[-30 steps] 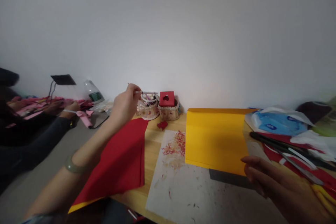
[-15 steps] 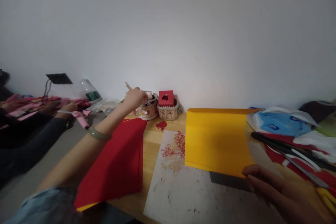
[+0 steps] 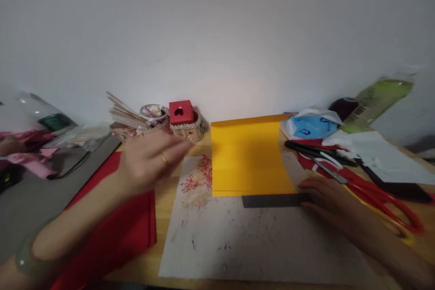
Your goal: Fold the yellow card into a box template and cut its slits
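My left hand [image 3: 149, 161] is raised over the left of the table, near the decorated pots, its fingers smeared by motion. Whether it holds anything is hidden. Below it lies a stack of red card sheets [image 3: 118, 217]. A yellow card [image 3: 249, 158], its top edge folded, lies on a stained white board [image 3: 210, 244]. Along the card's lower edge is a dark flat strip [image 3: 268, 201]. My right hand [image 3: 329, 201] rests at the strip's right end, beside the card's lower right corner, thumb and fingers apart.
Behind stand a pot of sticks [image 3: 124, 115], a pot of small tools [image 3: 154, 113] and a red box [image 3: 181, 112] with a heart cut-out. To the right are red-handled scissors [image 3: 380, 197], a blue packet [image 3: 311, 126] and a green bottle [image 3: 380, 102]. A co-worker's hand [image 3: 12, 146] is far left.
My left hand has drawn back from the pots toward me. My right fingers have parted at the card's corner, and more of the dark strip shows. The view has turned right.
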The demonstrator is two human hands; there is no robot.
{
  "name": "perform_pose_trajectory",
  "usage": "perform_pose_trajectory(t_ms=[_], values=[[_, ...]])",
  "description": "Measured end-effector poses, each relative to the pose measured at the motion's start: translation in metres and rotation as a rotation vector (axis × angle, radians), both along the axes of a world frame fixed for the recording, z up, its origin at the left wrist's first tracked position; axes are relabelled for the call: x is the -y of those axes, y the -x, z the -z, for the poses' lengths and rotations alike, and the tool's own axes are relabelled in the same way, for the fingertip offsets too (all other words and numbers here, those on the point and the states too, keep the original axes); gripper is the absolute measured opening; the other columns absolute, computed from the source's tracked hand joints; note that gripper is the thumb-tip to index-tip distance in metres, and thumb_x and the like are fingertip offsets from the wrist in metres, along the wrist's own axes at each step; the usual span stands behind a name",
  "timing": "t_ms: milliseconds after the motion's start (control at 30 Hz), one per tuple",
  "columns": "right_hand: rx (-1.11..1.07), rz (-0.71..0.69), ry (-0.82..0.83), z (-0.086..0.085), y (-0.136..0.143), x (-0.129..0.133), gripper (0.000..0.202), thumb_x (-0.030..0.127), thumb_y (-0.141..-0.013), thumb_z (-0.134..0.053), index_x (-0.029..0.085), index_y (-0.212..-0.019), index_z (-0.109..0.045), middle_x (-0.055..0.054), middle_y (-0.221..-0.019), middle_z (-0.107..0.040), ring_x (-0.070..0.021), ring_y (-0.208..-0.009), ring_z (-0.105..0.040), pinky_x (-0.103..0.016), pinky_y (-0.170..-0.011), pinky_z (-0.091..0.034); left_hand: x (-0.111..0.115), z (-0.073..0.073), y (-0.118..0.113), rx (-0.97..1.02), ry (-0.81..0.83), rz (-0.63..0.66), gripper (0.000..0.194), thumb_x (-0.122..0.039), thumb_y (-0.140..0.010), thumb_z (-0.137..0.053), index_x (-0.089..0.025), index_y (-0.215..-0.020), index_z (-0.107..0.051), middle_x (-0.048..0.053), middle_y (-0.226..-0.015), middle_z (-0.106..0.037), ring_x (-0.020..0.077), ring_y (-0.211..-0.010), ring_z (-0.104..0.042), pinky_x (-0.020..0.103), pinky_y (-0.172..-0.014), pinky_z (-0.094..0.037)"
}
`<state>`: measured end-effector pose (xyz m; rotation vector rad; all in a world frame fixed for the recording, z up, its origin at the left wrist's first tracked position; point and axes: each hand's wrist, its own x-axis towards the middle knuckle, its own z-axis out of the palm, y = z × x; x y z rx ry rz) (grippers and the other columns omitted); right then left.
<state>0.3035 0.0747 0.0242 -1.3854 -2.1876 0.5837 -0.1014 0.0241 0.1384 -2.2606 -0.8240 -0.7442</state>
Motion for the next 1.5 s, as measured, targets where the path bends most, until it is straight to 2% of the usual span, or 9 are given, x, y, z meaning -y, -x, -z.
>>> perform_pose_trajectory(t_ms=[200, 400, 633, 800, 967, 1033, 1133, 1267, 1500], values=[[0.038, -0.049, 0.006, -0.002, 0.0, 0.007, 0.027, 0.039, -0.07, -0.063, 0.02, -0.089, -0.07, -0.014, -0.091, -0.066, -0.034, -0.091, -0.058, -0.052, -0.08, -0.044, 0.013, 0.047, -0.051, -0.191, 0.13, 0.218, 0.021, -0.009, -0.09, -0.043, -0.008, -0.107, -0.056, 0.003, -0.072, -0.068, 0.0145, -0.067, -0.063, 0.025, -0.052, -0.049], [-0.141, -0.053, 0.17, -0.016, -0.01, 0.03, 0.021, 0.043, -0.076, -0.061, 0.027, -0.066, -0.069, -0.007, -0.071, -0.066, -0.0267, -0.068, -0.059, -0.039, -0.061, -0.044, 0.011, 0.064, -0.085, -0.138, 0.16, 0.264, 0.018, -0.008, -0.088, -0.047, -0.006, -0.101, -0.058, 0.003, -0.067, -0.065, 0.0128, -0.057, -0.059, 0.023, -0.047, -0.047], [-0.483, 0.612, 0.268, -0.05, -0.053, 0.045, 0.014, 0.035, -0.057, -0.08, 0.025, -0.066, -0.074, -0.006, -0.072, -0.069, -0.0205, -0.069, -0.06, -0.03, -0.061, -0.045, -0.001, 0.081, -0.131, -0.083, 0.079, 0.177, 0.021, -0.008, -0.09, -0.041, -0.01, -0.085, -0.062, 0.004, -0.071, -0.065, 0.0131, -0.06, -0.058, 0.024, -0.053, -0.048], [-0.886, 0.908, 0.192, -0.034, -0.057, 0.032, 0.012, 0.032, -0.06, -0.07, 0.023, -0.068, -0.067, 0.0, -0.056, -0.061, -0.012, -0.046, -0.052, -0.02, -0.039, -0.042, -0.02, 0.076, -0.15, 0.047, 0.12, -0.1, 0.022, -0.013, -0.091, -0.04, -0.012, -0.1, -0.059, 0.007, -0.083, -0.065, 0.0165, -0.066, -0.06, 0.024, -0.048, -0.043], [-0.85, 0.817, 0.135, -0.002, -0.056, 0.015, 0.034, 0.033, -0.054, -0.062, 0.023, -0.086, -0.063, 0.0, -0.064, -0.063, -0.0144, -0.056, -0.062, -0.021, -0.048, -0.052, -0.037, 0.073, -0.156, -0.027, 0.348, -0.333, 0.023, -0.007, -0.08, -0.056, -0.01, -0.103, -0.06, 0.008, -0.084, -0.066, 0.0202, -0.07, -0.06, 0.023, -0.043, -0.041], [-0.742, 0.772, 0.096, 0.004, -0.06, 0.01, 0.041, 0.036, -0.056, -0.06, 0.022, -0.094, -0.062, -0.001, -0.065, -0.064, -0.0178, -0.06, -0.065, -0.026, -0.053, -0.055, -0.038, 0.079, -0.152, -0.045, 0.357, -0.265, 0.006, -0.009, -0.079, -0.059, -0.011, -0.083, -0.063, 0.005, -0.071, -0.063, 0.0181, -0.061, -0.057, 0.024, -0.043, -0.041], [-0.47, 0.699, -0.042, 0.009, -0.068, 0.007, 0.046, 0.044, -0.062, -0.061, 0.02, -0.101, -0.062, -0.006, -0.077, -0.067, -0.0261, -0.071, -0.066, -0.041, -0.063, -0.056, -0.028, 0.089, -0.137, -0.018, 0.346, -0.166, 0.016, -0.015, -0.087, -0.053, -0.013, -0.074, -0.061, 0.006, -0.074, -0.062, 0.0157, -0.059, -0.055, 0.025, -0.048, -0.044], [-0.07, 0.551, -0.398, 0.011, -0.063, 0.008, 0.044, 0.039, -0.066, -0.064, 0.011, -0.1, -0.064, -0.022, -0.12, -0.056, -0.04, -0.119, -0.046, -0.058, -0.102, -0.031, -0.008, 0.096, -0.105, 0.07, 0.327, -0.031, 0.029, -0.018, -0.095, -0.038, -0.012, -0.083, -0.063, 0.005, -0.074, -0.06, 0.0134, -0.06, -0.055, 0.023, -0.051, -0.045], [0.401, -0.017, -1.008, 0.014, -0.022, 0.019, 0.02, 0.01, -0.08, -0.06, 0.027, -0.091, -0.061, -0.005, -0.115, -0.06, -0.0249, -0.131, -0.037, -0.049, -0.107, -0.031, 0.017, 0.106, -0.046, 0.198, 0.426, 0.159, 0.017, -0.015, -0.093, -0.045, -0.013, -0.095, -0.062, 0.006, -0.083, -0.065, 0.0127, -0.075, -0.064, 0.019, -0.06, -0.051]])
